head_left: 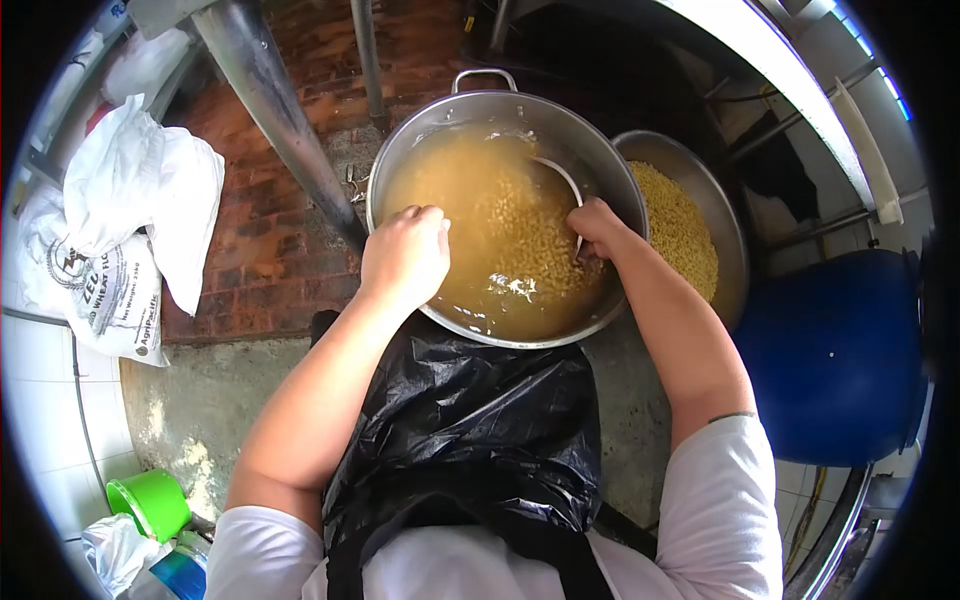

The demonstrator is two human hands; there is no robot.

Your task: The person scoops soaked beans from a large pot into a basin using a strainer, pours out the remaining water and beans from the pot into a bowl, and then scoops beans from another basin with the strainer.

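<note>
A large metal pot (pixel 384 160) holds cloudy yellowish water with many pale yellow kernels in it. At its right side, my right hand (pixel 597 228) is closed on the rim of a pale bowl (pixel 566 172), which is partly sunk in the water, so its full shape is hidden. Over the pot's left part, my left hand (pixel 412 252) is curled with its fingers folded in; whether anything is inside them is hidden. Behind the pot on the right, a wide metal basin (pixel 735 235) contains yellow kernels (pixel 672 215).
A blue drum (pixel 835 355) stands at the right. White sacks (pixel 110 230) lie at the left, with a green bucket (pixel 150 503) lower down. A metal table leg (pixel 275 110) slants down beside the pot. A black apron (pixel 460 430) covers the lap.
</note>
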